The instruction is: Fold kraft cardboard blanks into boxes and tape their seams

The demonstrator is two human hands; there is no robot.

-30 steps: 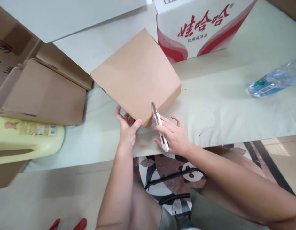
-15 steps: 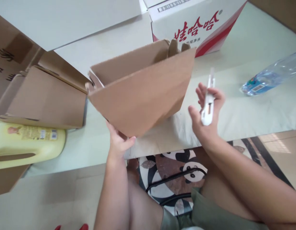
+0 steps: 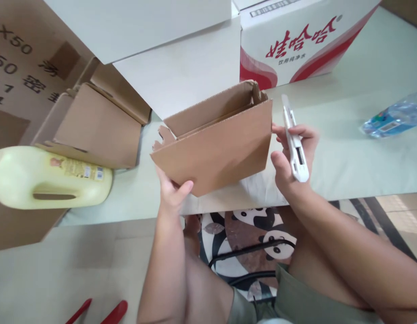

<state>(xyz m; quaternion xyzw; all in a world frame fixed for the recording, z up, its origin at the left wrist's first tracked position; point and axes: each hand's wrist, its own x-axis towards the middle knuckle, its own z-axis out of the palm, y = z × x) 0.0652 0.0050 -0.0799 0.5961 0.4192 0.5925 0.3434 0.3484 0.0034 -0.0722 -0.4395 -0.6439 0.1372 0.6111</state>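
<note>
A brown cardboard box (image 3: pixel 218 153), its top open and its left edge ragged, is tilted above the near edge of the table. My left hand (image 3: pixel 173 191) grips its lower left corner, thumb on the front face and the other fingers hidden behind and beneath. In my right hand (image 3: pixel 296 157) lies a white utility knife (image 3: pixel 294 141), blade end pointing up and away from me. The fingers curl around its far side while the thumb stands apart. Some right fingertips are close to the box's right edge; whether they touch it I cannot tell.
White cartons (image 3: pixel 198 67) and a red-and-white carton (image 3: pixel 296 49) stand at the back of the table (image 3: pixel 346 166). To the left are a yellow jug (image 3: pixel 76 180) and another brown box (image 3: pixel 100 126). A clear plastic bottle (image 3: pixel 394 119) lies at the right. Red handles (image 3: pixel 115 312) show low on the left.
The cardboard box has come down and tipped, showing less of its front. My right hand with the knife is nearer the box's right edge. The view has shifted left.
</note>
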